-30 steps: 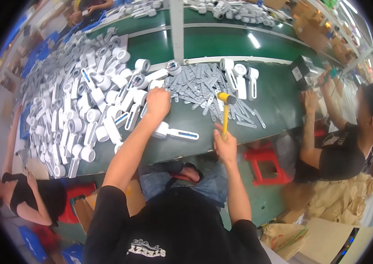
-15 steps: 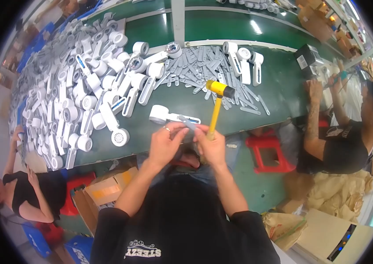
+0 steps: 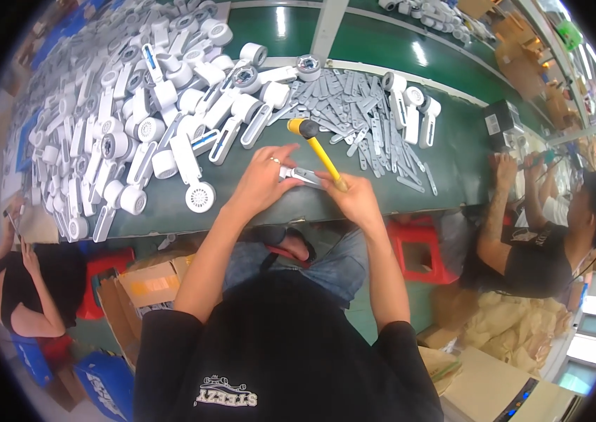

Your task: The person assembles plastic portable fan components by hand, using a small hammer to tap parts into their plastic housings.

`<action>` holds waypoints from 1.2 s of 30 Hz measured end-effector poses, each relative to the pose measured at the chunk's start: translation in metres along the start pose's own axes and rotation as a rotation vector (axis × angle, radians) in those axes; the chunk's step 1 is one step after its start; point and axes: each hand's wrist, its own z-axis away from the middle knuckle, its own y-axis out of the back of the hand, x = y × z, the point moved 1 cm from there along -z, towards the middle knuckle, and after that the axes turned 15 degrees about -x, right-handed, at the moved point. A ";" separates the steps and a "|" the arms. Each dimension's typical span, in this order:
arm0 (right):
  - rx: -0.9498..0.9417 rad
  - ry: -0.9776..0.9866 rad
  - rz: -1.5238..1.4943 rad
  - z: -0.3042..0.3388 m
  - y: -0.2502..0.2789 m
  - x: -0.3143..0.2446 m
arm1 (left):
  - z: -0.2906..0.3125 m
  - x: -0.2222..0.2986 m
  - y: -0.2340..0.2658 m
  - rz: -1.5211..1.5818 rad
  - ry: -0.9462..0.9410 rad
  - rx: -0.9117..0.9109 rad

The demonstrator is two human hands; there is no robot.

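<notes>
The step in hand looks like seating a slim grey plastic strip [image 3: 307,176] on a white plastic handle piece [image 3: 285,171], between both sets of fingertips. The left hand [image 3: 263,181] grips the piece's left end, fingers curled over it; the right hand [image 3: 353,198] pinches the other end—and also holds a yellow-shafted, black-faced mallet [image 3: 323,153], rising beyond its fingers. The next move probably calls for careful alignment—then firm pressure. The strip looks narrow and matte; fingers hide its ends.
</notes>
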 end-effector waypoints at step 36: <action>0.205 -0.082 -0.106 0.113 -0.016 0.018 | -0.021 -0.005 -0.013 -0.475 -0.411 -0.030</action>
